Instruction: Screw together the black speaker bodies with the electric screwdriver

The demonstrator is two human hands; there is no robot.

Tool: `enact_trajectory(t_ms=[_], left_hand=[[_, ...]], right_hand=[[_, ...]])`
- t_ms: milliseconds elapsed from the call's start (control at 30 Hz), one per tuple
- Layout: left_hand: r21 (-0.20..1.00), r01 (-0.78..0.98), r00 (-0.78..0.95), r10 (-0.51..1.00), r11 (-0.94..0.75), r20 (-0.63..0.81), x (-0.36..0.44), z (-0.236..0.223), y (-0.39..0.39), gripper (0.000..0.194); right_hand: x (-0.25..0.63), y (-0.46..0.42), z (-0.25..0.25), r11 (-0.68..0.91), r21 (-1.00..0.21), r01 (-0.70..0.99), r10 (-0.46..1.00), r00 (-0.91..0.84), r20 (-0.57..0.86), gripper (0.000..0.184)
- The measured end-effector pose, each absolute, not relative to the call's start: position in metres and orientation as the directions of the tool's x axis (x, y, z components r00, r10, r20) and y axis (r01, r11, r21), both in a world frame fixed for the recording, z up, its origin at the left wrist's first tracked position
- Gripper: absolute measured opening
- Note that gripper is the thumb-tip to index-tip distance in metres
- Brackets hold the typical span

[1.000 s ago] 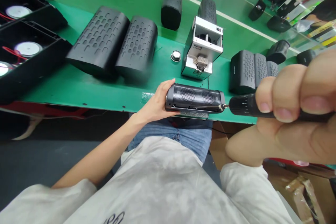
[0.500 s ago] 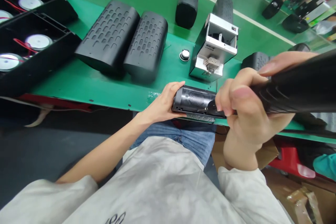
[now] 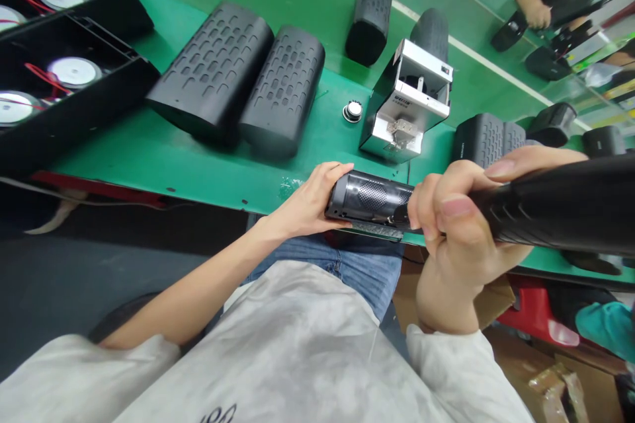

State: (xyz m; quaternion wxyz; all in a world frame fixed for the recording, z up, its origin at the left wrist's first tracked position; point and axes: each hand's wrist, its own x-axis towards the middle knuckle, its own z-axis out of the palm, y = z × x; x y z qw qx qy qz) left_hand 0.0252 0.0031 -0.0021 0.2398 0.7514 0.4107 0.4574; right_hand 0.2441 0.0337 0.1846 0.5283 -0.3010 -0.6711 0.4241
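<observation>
Firstly, table [image 3: 218, 178]: green, bearing two textured casings [image 3: 218, 66].
Screw feeder [image 3: 409, 106]: behind the speaker [image 3: 372, 195].
Speaker: at the table's near edge, its right end hidden.
Screwdriver [image 3: 570, 205]: black, grasped by the right hand [image 3: 461, 218].
Left hand [image 3: 315, 201]: it grips the speaker's left end.

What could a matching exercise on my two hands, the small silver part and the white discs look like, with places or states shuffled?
1. left hand
2. right hand
3. small silver part
4. white discs

A. on the green bench, beside the white-fronted machine
B. wrapped around the black tool
C. inside open black housings
D. gripping one end of the perforated device

Right pairs: 1-D, 2-B, 3-A, 4-C
</observation>
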Motion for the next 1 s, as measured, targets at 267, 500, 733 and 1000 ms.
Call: enact_trajectory(t_ms=[267,500,733,1000], left_hand=[[0.773,0.378,0.235,0.86,-0.51,0.453,0.024,0.002,0.002,0.133],[0.784,0.397,0.243,0.878,-0.478,0.412,0.022,0.002,0.001,0.135],[0.799,0.396,0.248,0.891,-0.453,0.381,0.02,0.008,-0.001,0.132],[0.795,0.407,0.239,0.893,-0.45,0.382,0.02,0.008,-0.001,0.131]], right_hand=[[0.248,0.081,0.221,0.462,-0.885,-0.057,0.845,-0.275,0.459,0.06],[0.244,0.168,0.23,0.654,-0.752,-0.078,0.75,-0.063,0.658,0.055],[0.219,0.206,0.221,0.747,-0.665,-0.003,0.665,0.037,0.746,0.067],[0.233,0.226,0.216,0.662,-0.749,-0.025,0.749,0.038,0.661,0.077]])
